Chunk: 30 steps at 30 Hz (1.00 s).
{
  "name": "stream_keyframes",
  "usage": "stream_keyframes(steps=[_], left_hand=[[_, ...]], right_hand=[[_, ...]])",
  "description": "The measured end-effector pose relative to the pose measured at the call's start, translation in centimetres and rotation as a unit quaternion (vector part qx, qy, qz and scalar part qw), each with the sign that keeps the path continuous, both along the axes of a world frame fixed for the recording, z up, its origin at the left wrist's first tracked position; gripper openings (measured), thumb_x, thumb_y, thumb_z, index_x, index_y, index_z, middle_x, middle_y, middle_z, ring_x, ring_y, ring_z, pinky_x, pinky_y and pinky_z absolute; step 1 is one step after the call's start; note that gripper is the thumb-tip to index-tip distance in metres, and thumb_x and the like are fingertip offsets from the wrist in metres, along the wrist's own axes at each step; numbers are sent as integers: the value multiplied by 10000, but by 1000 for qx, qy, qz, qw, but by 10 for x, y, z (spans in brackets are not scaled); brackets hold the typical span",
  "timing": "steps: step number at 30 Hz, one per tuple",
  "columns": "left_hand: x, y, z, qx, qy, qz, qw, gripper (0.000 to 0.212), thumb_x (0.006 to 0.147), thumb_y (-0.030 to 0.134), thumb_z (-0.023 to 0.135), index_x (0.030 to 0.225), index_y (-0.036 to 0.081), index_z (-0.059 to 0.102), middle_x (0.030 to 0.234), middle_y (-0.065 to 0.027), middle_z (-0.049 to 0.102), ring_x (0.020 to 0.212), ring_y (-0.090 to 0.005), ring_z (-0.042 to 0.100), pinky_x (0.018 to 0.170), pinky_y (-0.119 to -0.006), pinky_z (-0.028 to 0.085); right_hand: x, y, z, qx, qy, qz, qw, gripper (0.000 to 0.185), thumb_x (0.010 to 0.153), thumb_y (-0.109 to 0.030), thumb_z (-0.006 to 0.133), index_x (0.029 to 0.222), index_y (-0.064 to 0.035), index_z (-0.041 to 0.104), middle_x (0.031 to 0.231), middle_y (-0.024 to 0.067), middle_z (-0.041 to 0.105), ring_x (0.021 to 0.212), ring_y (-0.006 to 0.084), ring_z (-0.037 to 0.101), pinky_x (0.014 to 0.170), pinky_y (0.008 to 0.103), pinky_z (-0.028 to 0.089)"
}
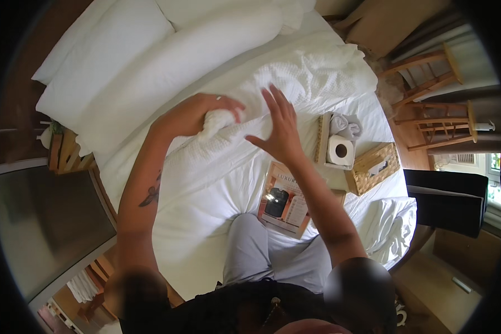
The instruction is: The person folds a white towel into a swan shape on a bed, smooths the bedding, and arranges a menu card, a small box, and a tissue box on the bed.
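My left hand (194, 112) grips a bunched fold of a white waffle-weave blanket (309, 69) that is spread across the bed. The fingers curl over the fold, and their tips look slightly blurred. Above the blanket's near part, my right hand (280, 129) is held with its fingers apart and nothing in it. Just below the right wrist, a printed sheet (271, 217) bearing writing and a picture of a black appliance lies on the white bed sheet (183, 234), beside my knees.
To the right sit a tray (320, 140) with a toilet roll (340, 151) and rolled grey cloths (345, 125), and a woven tissue box (371, 169). White pillows (121, 46) line the far side. Wooden stools (438, 121) stand beyond the bed; a slatted wooden crate (73, 152) is at left.
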State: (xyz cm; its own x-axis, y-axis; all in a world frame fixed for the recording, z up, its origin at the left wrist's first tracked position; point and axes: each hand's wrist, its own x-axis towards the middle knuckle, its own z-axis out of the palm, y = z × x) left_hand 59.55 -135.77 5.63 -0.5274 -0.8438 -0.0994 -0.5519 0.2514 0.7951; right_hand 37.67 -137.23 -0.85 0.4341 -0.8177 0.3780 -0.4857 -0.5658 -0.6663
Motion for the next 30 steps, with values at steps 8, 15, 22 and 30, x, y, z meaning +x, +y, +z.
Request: stream_keyframes(steps=[8, 15, 22, 30], left_hand=[[-4, -23, -22, -23, 272, 288, 918, 441, 801, 169, 655, 1218, 103, 528, 1200, -63, 547, 980, -196, 569, 821, -303, 460], [-97, -73, -176, -62, -301, 290, 906, 796, 616, 451, 729, 1259, 55, 478, 1308, -182, 455, 1235, -354, 399, 1046, -510, 255], [-74, -70, -187, -87, -343, 258, 899, 681, 646, 380, 700, 1262, 179, 490, 1237, -123, 519, 1159, -318, 469, 1034, -602, 196], [48, 93, -76, -179, 130, 498, 839, 754, 587, -55, 684, 1291, 95, 461, 1192, -131, 558, 1090, -252, 533, 947, -331, 405]], right_hand=[[24, -85, 20, 190, -178, -50, 964, 440, 708, -247, 757, 1028, 10, 600, 920, 146, 669, 842, 228, 648, 737, 321, 493], [10, -91, 35, 207, -207, -56, 955, 370, 755, -197, 739, 1031, 10, 606, 961, 73, 641, 884, 158, 585, 785, 285, 449], [18, -76, 48, 79, -42, -108, 990, 420, 769, -327, 704, 1014, 4, 623, 979, 157, 658, 931, 287, 627, 806, 359, 462], [32, -79, 44, 53, 19, -110, 992, 486, 764, -424, 667, 1062, -44, 607, 913, 159, 667, 875, 336, 633, 785, 401, 474]])
